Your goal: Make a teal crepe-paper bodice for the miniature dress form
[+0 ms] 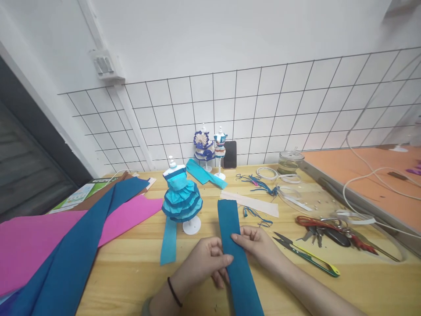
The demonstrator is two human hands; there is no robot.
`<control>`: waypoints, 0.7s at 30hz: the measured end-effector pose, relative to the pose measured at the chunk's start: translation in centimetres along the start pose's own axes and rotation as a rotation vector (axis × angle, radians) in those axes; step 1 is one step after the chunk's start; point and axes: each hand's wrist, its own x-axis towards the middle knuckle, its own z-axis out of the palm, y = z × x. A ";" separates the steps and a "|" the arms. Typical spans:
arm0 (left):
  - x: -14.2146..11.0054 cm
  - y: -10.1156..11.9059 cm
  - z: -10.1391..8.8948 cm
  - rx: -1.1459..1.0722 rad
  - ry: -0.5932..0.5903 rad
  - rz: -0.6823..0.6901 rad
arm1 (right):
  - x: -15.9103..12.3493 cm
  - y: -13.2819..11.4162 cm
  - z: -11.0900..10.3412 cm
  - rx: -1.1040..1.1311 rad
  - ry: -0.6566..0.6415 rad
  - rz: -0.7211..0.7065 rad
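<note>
A long dark teal paper strip (234,237) lies lengthwise on the wooden table (131,263), running toward me. My left hand (205,260) pinches its left edge near the middle, and my right hand (255,243) pinches the right edge opposite. A small white mannequin wearing a layered turquoise paper dress (180,199) stands just behind my left hand. A light blue strip (169,241) lies flat in front of that mannequin.
Large pink (29,243) and dark teal (75,254) paper sheets cover the left. Thread snips (307,254), keys (329,230), a glass jar (290,162), ribbon scraps (259,184), a phone (230,154) and two more dressed mannequins (210,147) are at right and back. An orange board (368,175) lies far right.
</note>
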 end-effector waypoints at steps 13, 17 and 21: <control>-0.2 0.4 0.2 -0.103 -0.073 -0.038 | 0.3 0.2 -0.4 0.032 0.112 0.099; 0.0 0.7 -0.1 -0.140 0.123 -0.005 | 0.1 0.0 0.0 0.042 0.132 0.115; 0.1 0.7 -0.6 -0.176 0.237 0.052 | -0.2 0.5 0.0 -0.061 0.003 0.041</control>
